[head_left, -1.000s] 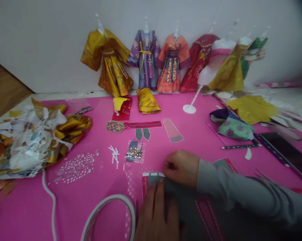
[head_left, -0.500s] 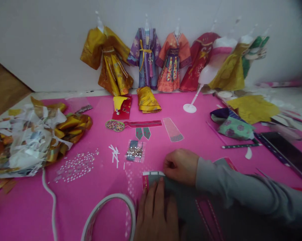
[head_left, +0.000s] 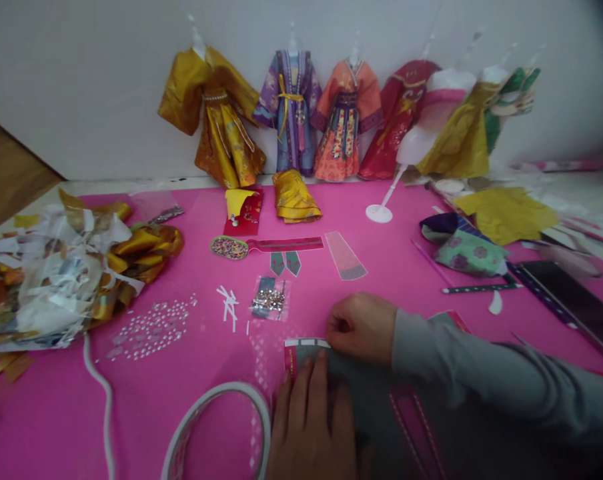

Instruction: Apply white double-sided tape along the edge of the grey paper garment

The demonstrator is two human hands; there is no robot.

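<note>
A grey-green cut-out piece [head_left: 306,351] with a red printed end lies in front of me, short white strips along its top edge. My left hand [head_left: 314,423] rests flat on it, fingers stretched out and pointing away from me. At the right end of the strip row my right hand [head_left: 364,330] is closed in a pinch, touching the edge. Whatever its fingertips hold is hidden. A white roll of tape [head_left: 219,393] lies just left of my left hand. Loose thin white strips [head_left: 227,308] and a clear bag of shiny beads [head_left: 269,301] lie farther forward.
Dressed doll forms [head_left: 292,120] stand along the wall. A pile of scraps [head_left: 61,267] and scattered gems [head_left: 154,330] lie left on the pink mat [head_left: 56,413]. Pattern pieces [head_left: 286,244] lie mid-mat. At right are a dark phone [head_left: 571,307], a dotted pen [head_left: 481,289] and floral cloth [head_left: 474,253].
The view has shifted very slightly. Both hands keep nearly the same place on the grey-green piece, and nothing else has visibly moved.
</note>
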